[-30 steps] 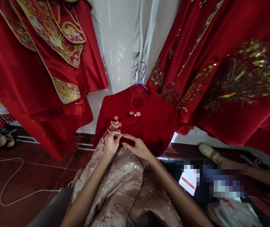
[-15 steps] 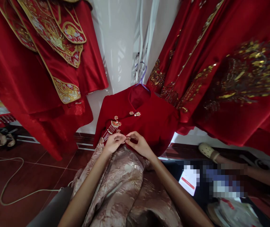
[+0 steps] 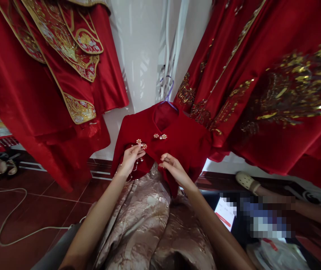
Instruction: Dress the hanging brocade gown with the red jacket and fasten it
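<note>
Red jacket (image 3: 187,137), matte, curved neckline, on thin purple hanger (image 3: 168,98); both hands at its front.
Left hand (image 3: 130,159): fingertips pinched on beaded flower ornament (image 3: 143,146), strands dangling below. Right hand (image 3: 174,170): fingers curled together at front edge; cannot tell whether cloth is gripped. Jacket lies just beyond both hands; crinkled, glossy brocade (image 3: 149,204) drapes beneath.
</note>
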{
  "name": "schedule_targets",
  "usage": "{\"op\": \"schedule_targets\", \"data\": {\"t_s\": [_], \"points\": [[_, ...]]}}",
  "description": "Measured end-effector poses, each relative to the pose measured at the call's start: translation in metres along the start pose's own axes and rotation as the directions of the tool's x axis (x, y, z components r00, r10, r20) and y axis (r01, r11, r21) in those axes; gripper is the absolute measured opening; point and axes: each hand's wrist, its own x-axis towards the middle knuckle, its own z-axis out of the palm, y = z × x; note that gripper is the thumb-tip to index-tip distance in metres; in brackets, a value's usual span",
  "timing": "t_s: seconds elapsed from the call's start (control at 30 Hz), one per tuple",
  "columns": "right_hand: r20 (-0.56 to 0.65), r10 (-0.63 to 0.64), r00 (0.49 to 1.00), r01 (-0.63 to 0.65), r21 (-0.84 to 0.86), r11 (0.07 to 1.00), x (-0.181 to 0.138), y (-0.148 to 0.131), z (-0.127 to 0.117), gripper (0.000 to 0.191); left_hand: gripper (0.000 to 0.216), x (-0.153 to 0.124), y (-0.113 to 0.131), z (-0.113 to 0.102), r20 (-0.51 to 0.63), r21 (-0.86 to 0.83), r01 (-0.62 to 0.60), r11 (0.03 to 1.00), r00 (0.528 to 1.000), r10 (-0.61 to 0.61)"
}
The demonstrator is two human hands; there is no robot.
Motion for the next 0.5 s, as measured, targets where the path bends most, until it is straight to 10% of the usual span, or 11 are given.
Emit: {"op": "schedule_targets", "data": {"t_s": [0.33,0.5], "points": [[0.027,-0.036,0.999,0.036,-0.003,0.999,0.000,-0.001,0.005,0.018,0.029,0.004,-0.003,0.010,-0.156,0.149,-0.108,0.983,0.979,0.131],[0.108,-0.006,0.994,0.014,-0.070,0.997,-0.001,-0.008,-0.004,0.021,0.041,0.000,0.006,0.021,0.063,0.263,-0.047,0.964,0.998,0.031]]}}
